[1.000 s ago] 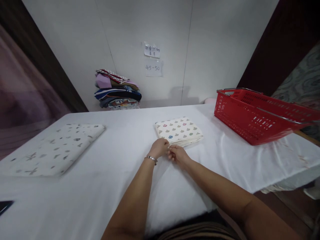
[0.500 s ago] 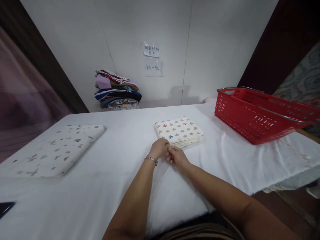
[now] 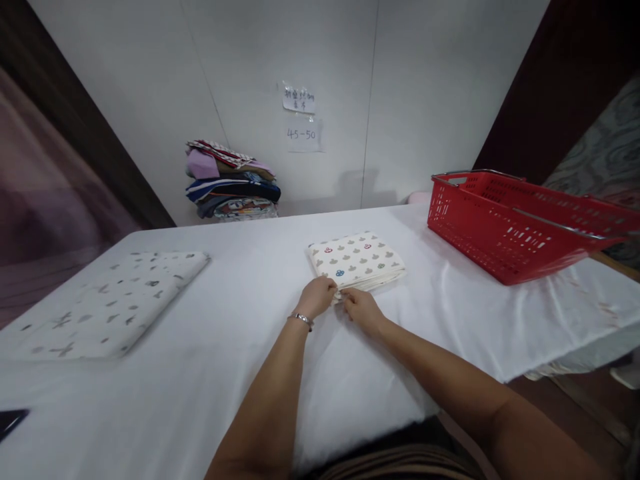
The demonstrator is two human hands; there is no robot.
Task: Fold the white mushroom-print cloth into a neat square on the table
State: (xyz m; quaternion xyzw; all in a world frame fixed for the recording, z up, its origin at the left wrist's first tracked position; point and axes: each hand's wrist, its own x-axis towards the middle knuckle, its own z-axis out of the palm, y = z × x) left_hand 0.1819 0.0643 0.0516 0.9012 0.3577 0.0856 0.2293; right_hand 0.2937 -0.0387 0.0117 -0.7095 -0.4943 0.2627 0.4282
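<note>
A folded cream cloth (image 3: pixel 357 259) with a small grey, red and blue print lies on the white-covered table (image 3: pixel 240 287), several layers showing along its near edge. My left hand (image 3: pixel 318 296), with a metal bracelet at the wrist, pinches the cloth's near left corner. Close beside it, my right hand (image 3: pixel 363 309) has its fingers closed on the same near edge, a little right of the corner. The fingertips of both hands partly hide that corner.
To the left lies another folded cloth (image 3: pixel 115 303) with grey motifs. A red basket (image 3: pixel 500 237) with metal handles stands at the right. Behind the table is a stack of folded fabrics (image 3: pixel 233 180). Paper signs (image 3: pixel 303 135) hang on the wall. A dark flat object (image 3: pixel 11 421) sits at the left edge.
My right hand has shifted slightly up and right along the near edge, and a bit of the corner now shows between the hands. My left hand keeps its pinch. The view has moved slightly.
</note>
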